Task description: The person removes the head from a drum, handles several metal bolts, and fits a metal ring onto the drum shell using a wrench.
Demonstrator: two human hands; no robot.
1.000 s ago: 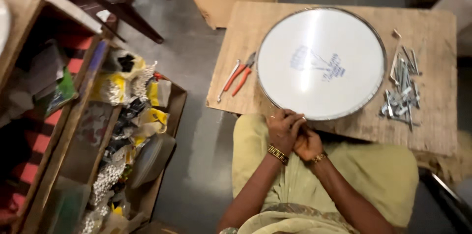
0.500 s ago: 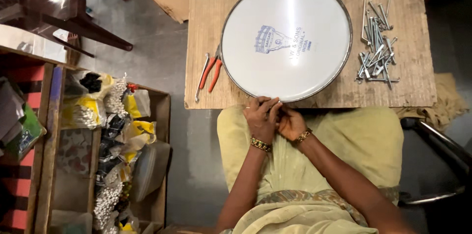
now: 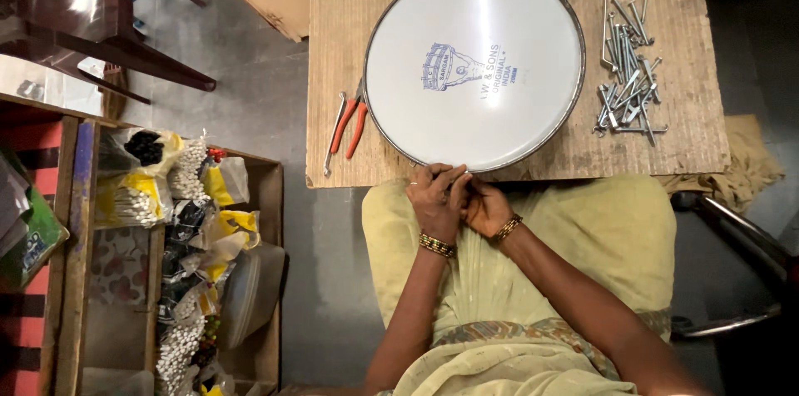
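A round white drumhead with a metal rim point(image 3: 474, 63) lies mid-frame on a bare wooden board point(image 3: 691, 138); red-handled pliers point(image 3: 348, 123) left of it, a pile of long steel bolts point(image 3: 626, 79) right, both hands point(image 3: 458, 200) at its lower edge.

Workshop: pliers point(image 3: 351, 123), bolt pile point(image 3: 626, 71).

A pair of red-handled pliers point(image 3: 349, 123) is laid on the wooden board point(image 3: 333, 46), near its left edge. A heap of long metal bolts point(image 3: 626, 71) is spread over the board's right side. On the floor to the left, a wooden crate point(image 3: 268, 196) is filled with plastic bags point(image 3: 212, 196) of small parts, yellow and clear. A dark wooden chair point(image 3: 91, 21) is seen at the upper left, and a red shelf point(image 3: 42, 279) is set along the left edge.
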